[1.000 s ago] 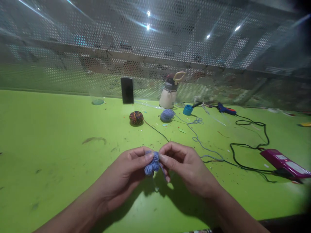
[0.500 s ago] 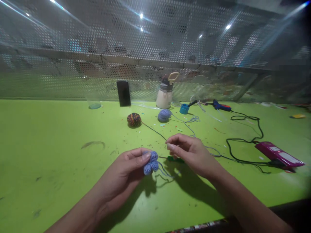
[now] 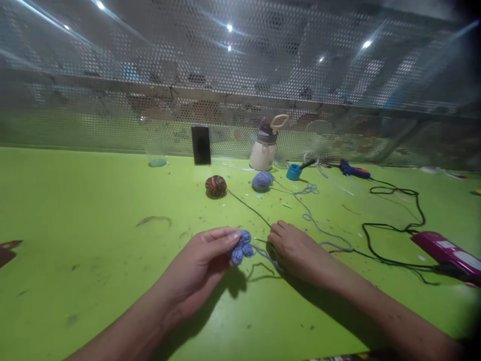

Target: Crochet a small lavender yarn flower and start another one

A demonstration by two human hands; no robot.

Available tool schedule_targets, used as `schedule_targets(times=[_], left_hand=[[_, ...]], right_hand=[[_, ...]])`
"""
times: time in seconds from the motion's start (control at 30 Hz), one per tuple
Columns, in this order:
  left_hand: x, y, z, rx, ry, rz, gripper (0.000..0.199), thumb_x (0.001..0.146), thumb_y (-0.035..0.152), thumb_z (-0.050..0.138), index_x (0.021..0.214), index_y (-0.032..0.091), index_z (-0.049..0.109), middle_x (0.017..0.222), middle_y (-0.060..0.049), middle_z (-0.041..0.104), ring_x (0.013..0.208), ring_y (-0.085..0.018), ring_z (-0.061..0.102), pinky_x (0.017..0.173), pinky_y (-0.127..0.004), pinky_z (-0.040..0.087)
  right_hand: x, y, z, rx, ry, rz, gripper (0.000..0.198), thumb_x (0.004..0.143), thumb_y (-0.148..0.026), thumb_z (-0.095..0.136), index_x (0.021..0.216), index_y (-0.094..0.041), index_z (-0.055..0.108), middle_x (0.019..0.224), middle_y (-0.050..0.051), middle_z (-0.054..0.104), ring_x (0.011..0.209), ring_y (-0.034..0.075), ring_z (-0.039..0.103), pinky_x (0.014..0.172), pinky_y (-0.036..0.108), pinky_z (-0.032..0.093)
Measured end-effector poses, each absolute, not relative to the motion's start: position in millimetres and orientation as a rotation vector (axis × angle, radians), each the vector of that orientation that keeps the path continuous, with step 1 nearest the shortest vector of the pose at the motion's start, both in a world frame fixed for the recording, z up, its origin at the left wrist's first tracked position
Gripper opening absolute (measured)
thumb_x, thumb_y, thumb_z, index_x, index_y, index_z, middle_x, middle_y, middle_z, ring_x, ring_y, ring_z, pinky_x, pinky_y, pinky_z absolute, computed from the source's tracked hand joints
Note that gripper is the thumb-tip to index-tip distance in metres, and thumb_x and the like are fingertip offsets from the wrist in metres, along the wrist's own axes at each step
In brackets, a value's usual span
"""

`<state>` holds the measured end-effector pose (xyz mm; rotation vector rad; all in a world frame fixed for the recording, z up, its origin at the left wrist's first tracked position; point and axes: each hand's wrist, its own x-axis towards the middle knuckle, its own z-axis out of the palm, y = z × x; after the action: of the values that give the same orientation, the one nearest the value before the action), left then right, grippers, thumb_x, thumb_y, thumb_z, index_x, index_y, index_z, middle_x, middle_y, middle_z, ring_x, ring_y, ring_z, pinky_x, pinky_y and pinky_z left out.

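Note:
Between the thumb and fingers of my left hand [image 3: 208, 255] is a small blue-violet crocheted flower [image 3: 246, 249] with puffy petals. A loose yarn tail hangs from it toward the right. My right hand [image 3: 295, 248] is down at the table with its fingers curled over a crochet hook [image 3: 260, 240]. Only the hook's thin metal end shows, pointing at the flower; the handle is hidden under the fingers. A dark strand runs from a multicoloured yarn ball [image 3: 216, 186] to the right hand's fingertips. Behind, a blue-violet yarn ball [image 3: 262, 181] trails loose yarn to the right.
Along the back stand a clear cup [image 3: 157, 161], a black phone [image 3: 201, 145], a cream bottle [image 3: 263, 150] and a blue pot [image 3: 293, 172]. A glue gun [image 3: 355, 169] lies at right, its black cable looping near a magenta box [image 3: 447, 250]. A perforated metal panel [image 3: 225, 75] rises behind.
My right hand has lowered from above the green-handled hook and its fingers have closed over it. My left hand keeps the flower. The whole view has shifted slightly, with things appearing further right.

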<state>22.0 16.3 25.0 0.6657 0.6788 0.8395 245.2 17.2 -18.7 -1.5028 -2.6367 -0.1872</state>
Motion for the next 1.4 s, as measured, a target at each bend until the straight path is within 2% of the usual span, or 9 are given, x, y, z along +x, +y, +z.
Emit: schedule_targets(times=[0.2,0.4,0.47,0.6,0.8,1.13,1.4], left_hand=[[19,18,25,0.657,0.685,0.859,0.006,0.081,0.01,0.067,0.08,0.009,0.073,0.081,-0.006,0.067,0.072,-0.011,0.058,0.071,-0.02,0.047],[20,20,25,0.667,0.697,0.853,0.008,0.081,0.016,0.069,0.076,0.01,0.073,0.078,-0.004,0.064,0.068,-0.009,0.055,0.067,-0.019,0.045],[21,20,25,0.66,0.717,0.847,0.007,0.08,0.016,0.069,0.076,0.011,0.073,0.078,-0.004,0.065,0.069,-0.01,0.055,0.067,-0.02,0.045],[21,18,24,0.647,0.706,0.838,0.007,0.08,0.014,0.069,0.074,0.01,0.072,0.076,-0.004,0.064,0.069,-0.01,0.055,0.067,-0.02,0.045],[20,19,25,0.656,0.672,0.798,0.007,0.079,0.017,0.071,0.077,0.011,0.071,0.076,-0.002,0.063,0.067,-0.008,0.055,0.066,-0.019,0.044],[20,19,27,0.648,0.678,0.821,0.006,0.077,0.016,0.074,0.074,0.011,0.072,0.076,-0.003,0.066,0.067,-0.009,0.057,0.065,-0.019,0.046],[21,17,24,0.745,0.737,0.828,0.008,0.076,0.019,0.074,0.079,0.012,0.072,0.076,-0.003,0.066,0.069,-0.01,0.057,0.067,-0.021,0.043]], right_hand=[[253,26,-20,-1.52,-2.535,-0.107,0.022,0.094,-0.011,0.039,0.078,-0.016,0.054,0.076,0.006,0.057,0.068,0.017,0.049,0.062,0.029,0.039],[259,17,9,-1.433,-2.019,0.402,0.015,0.099,-0.023,0.035,0.089,-0.019,0.046,0.065,-0.001,0.056,0.048,0.011,0.047,0.051,0.025,0.04],[255,8,25,-1.361,-2.015,0.326,0.013,0.097,-0.023,0.04,0.09,-0.019,0.049,0.064,-0.001,0.056,0.048,0.011,0.047,0.05,0.025,0.038],[242,-12,50,-1.217,-2.23,0.182,0.009,0.095,-0.017,0.046,0.094,-0.02,0.055,0.075,0.002,0.062,0.063,0.013,0.057,0.059,0.025,0.042],[233,-18,50,-1.196,-2.345,0.053,0.015,0.093,-0.013,0.048,0.1,-0.02,0.06,0.081,0.005,0.066,0.069,0.016,0.058,0.063,0.028,0.041],[229,-17,46,-1.197,-2.36,0.006,0.019,0.091,-0.009,0.046,0.095,-0.018,0.063,0.075,0.005,0.063,0.065,0.016,0.055,0.06,0.026,0.038],[226,-19,46,-1.199,-2.377,-0.026,0.022,0.089,-0.006,0.043,0.093,-0.014,0.063,0.069,0.005,0.057,0.06,0.015,0.048,0.055,0.027,0.032]])
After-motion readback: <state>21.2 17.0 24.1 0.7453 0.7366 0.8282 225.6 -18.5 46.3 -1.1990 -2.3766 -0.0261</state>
